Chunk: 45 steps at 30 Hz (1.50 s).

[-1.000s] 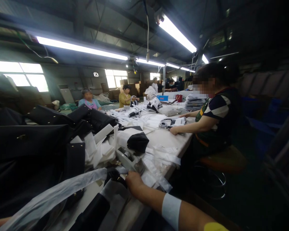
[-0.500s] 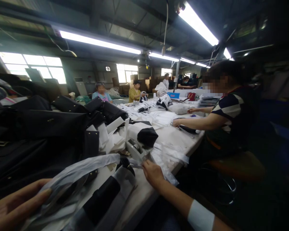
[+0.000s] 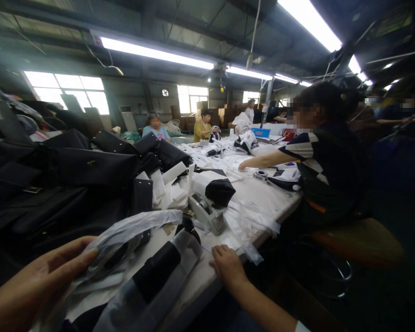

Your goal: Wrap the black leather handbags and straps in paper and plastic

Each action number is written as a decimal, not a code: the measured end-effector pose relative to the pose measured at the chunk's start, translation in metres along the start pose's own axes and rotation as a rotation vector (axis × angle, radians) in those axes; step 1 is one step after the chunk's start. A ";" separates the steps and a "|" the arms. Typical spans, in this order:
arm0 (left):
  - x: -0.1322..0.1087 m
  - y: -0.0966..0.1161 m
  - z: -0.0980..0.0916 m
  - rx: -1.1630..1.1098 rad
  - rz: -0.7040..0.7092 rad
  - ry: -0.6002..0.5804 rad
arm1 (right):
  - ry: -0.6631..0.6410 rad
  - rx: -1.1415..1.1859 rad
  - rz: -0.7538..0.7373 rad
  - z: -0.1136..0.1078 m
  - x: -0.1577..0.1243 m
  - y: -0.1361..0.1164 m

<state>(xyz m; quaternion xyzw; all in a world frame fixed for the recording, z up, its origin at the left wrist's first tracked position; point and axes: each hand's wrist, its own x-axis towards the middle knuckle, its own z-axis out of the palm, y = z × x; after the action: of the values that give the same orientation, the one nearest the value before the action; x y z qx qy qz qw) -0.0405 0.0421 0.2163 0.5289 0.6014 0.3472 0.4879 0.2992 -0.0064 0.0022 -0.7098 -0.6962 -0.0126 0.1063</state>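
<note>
My left hand grips a strap wrapped in clear plastic between thumb and fingers, at the lower left. The strap arches over to a black bag partly wrapped in pale film, which lies in front of me. My right hand rests near the table edge, its fingers close together and bent; whether anything small is under them is hidden. Just beyond it stands a grey tape dispenser, and behind that lies a black bag wrapped in white.
Black bags are piled at the left beside white paper pieces. Clear plastic strips lie on the white table at its right edge. A person reaches across from the right, beside a stool.
My right hand has moved away from the tape dispenser, down to the table edge. The view has shifted, and the person at the right now reaches farther over the table.
</note>
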 end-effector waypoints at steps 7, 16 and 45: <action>-0.005 0.010 -0.008 -0.080 -0.084 -0.243 | -0.034 -0.047 -0.125 0.009 -0.023 0.001; -0.021 0.018 0.003 -0.120 0.026 -0.247 | -0.024 -0.042 -0.097 0.001 -0.020 0.006; -0.028 0.018 0.002 -0.092 -0.009 -0.229 | 0.029 -0.007 0.059 -0.006 0.009 0.020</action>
<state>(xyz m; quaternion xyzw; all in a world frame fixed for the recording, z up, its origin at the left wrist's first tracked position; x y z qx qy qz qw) -0.0338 0.0183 0.2388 0.5394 0.5276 0.3093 0.5788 0.3197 0.0010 0.0072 -0.7301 -0.6733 -0.0223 0.1143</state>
